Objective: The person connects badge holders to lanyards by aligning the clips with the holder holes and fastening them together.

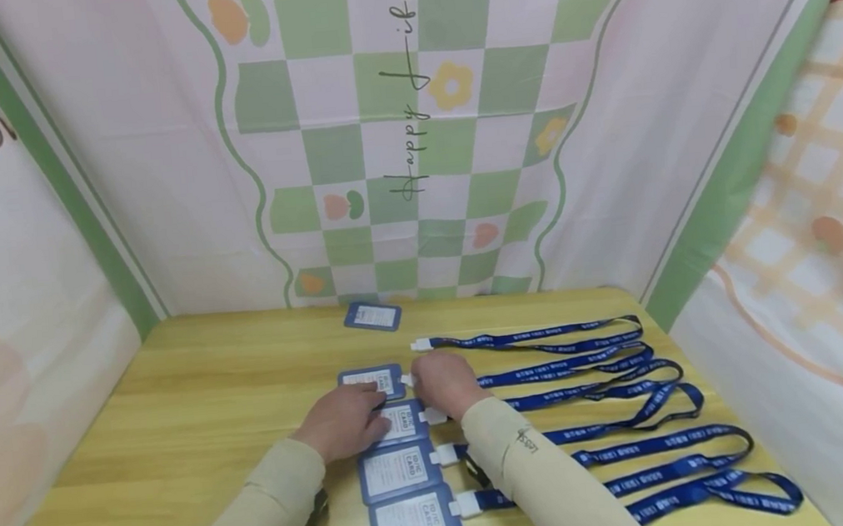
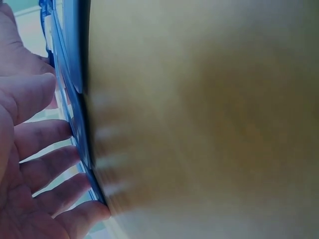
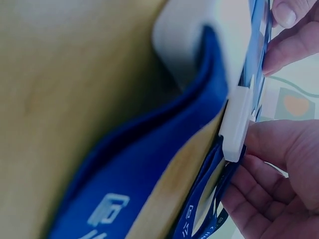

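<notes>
My left hand [image 1: 343, 420] rests its fingertips on the top two blue card holders of a column, the uppermost card holder [image 1: 356, 378] and the second card holder [image 1: 408, 421]. In the left wrist view the left fingers [image 2: 47, 167] reach straight to the holders' edge. My right hand [image 1: 447, 380] pinches the white clip end of a blue lanyard [image 1: 529, 373] at the uppermost holder's right side; part of the clip is hidden by the fingers. The right wrist view has the right thumb [image 3: 269, 139] beside a white clip [image 3: 235, 127], with fingers curled near the strap.
Lower in the column lie a third card holder [image 1: 398, 470] and a fourth [image 1: 414, 524], each with a lanyard clip at its right. A separate card holder [image 1: 372, 317] lies near the table's back edge. Another lanyard [image 1: 518, 338] stretches rightward behind my right hand. Patterned curtains surround the wooden table [image 1: 199, 383].
</notes>
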The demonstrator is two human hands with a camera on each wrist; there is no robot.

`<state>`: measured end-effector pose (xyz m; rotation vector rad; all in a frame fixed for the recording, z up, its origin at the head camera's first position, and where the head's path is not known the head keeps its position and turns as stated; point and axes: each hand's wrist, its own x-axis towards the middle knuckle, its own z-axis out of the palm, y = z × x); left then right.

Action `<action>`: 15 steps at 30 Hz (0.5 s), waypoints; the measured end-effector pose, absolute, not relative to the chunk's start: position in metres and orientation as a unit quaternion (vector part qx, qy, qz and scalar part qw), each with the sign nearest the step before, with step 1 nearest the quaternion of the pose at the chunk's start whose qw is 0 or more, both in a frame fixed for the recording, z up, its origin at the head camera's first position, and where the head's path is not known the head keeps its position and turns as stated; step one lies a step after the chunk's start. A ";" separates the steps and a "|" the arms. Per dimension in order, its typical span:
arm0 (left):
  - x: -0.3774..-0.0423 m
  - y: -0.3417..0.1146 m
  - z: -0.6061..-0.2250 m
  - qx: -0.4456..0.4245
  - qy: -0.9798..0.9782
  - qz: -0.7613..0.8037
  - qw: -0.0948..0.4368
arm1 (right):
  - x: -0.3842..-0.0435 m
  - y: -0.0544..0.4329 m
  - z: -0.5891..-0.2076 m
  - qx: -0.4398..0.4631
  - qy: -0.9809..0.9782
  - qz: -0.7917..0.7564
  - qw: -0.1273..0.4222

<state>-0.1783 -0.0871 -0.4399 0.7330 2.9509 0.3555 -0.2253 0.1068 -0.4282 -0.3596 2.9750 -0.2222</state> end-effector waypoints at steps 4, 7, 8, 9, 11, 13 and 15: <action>-0.178 -0.087 -0.439 0.239 0.963 0.115 0.040 | -0.225 0.107 -0.427 -0.122 0.988 -0.074 0.065; -0.178 -0.087 -0.438 0.239 0.963 0.117 0.041 | -0.226 0.107 -0.427 -0.132 0.987 -0.076 0.055; -0.178 -0.087 -0.438 0.238 0.963 0.119 0.043 | -0.225 0.107 -0.428 -0.135 0.986 -0.078 0.052; -0.178 -0.087 -0.437 0.237 0.963 0.121 0.046 | -0.225 0.107 -0.428 -0.138 0.986 -0.080 0.050; -0.178 -0.087 -0.436 0.234 0.963 0.124 0.052 | -0.225 0.108 -0.428 -0.144 0.985 -0.085 0.047; -0.178 -0.087 -0.436 0.233 0.963 0.126 0.058 | -0.225 0.109 -0.428 -0.149 0.984 -0.090 0.046; -0.178 -0.087 -0.436 0.232 0.963 0.125 0.062 | -0.225 0.109 -0.428 -0.150 0.983 -0.092 0.046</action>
